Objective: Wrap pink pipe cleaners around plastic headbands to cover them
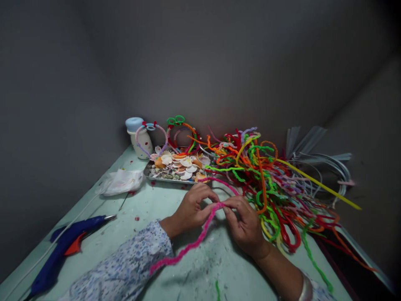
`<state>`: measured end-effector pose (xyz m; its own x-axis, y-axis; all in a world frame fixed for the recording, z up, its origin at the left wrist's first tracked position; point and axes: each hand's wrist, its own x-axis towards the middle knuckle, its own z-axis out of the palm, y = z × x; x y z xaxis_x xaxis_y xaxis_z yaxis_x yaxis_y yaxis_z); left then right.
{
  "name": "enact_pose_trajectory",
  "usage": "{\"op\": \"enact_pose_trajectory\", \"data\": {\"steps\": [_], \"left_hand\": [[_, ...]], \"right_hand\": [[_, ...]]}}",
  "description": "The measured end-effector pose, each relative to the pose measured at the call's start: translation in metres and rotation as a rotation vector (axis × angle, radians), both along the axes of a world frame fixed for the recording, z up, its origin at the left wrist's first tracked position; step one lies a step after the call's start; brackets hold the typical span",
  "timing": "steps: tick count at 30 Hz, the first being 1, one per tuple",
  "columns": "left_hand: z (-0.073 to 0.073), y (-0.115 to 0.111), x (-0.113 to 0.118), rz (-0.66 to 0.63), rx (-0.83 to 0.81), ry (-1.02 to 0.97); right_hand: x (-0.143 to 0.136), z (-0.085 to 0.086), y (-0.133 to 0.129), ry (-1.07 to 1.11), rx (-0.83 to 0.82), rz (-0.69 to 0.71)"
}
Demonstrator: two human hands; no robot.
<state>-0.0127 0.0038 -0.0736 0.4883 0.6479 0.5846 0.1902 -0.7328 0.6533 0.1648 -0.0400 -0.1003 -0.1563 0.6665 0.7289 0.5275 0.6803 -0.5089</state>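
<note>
The left hand (196, 209) pinches a pink fuzzy strand (205, 230) between thumb and fingers, and the right hand (242, 221) grips it just beside, the two sets of fingertips nearly meeting. The strand hangs down in a bend from there over the patterned left sleeve (125, 259). More pink arches behind the fingers; whether it is the same piece, I cannot tell. Beyond the hands, on the pale green surface (150, 205), lies a metal tray (166, 181) full of shells (188, 167). Behind the shells, decorated hoops (152, 140) stand upright, one leaning near a white jar (142, 144) with a blue lid. A clear plastic packet (122, 182) lies left of the tray. Nearer on the left is a blue glue gun (67, 246) with an orange trigger. To the right spreads a tangled heap of coloured fuzzy strands (266, 179), with clear bands (332, 167) behind it
</note>
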Motion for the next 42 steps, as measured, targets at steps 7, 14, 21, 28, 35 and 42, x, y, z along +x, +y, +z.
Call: {"op": "enact_pose_trajectory", "data": {"steps": [7,14,21,28,35,42], "left_hand": [[-0.0033,-0.0031,0.0014,0.043,-0.027,-0.012],[-0.0059,-0.0042,0.0035,0.095,-0.071,-0.021],[-0.0046,-0.0022,0.0023,0.049,-0.014,0.017],[-0.0043,-0.0041,0.0035,0.082,-0.049,0.001],[-0.0035,-0.0051,0.0043,0.102,-0.095,0.004],[-0.0014,-0.0057,0.0043,0.105,-0.142,-0.020]], "right_hand": [[-0.0012,0.0016,-0.0001,-0.008,0.009,0.013],[-0.0006,0.0002,-0.0004,-0.015,-0.008,0.005],[-0.0004,-0.0007,0.0002,-0.014,-0.011,-0.016],[-0.0010,-0.0029,0.0002,-0.041,-0.021,0.004],[-0.0013,-0.0022,0.0010,-0.051,-0.021,0.012],[-0.0002,0.0025,0.0002,-0.032,0.058,-0.098]]}}
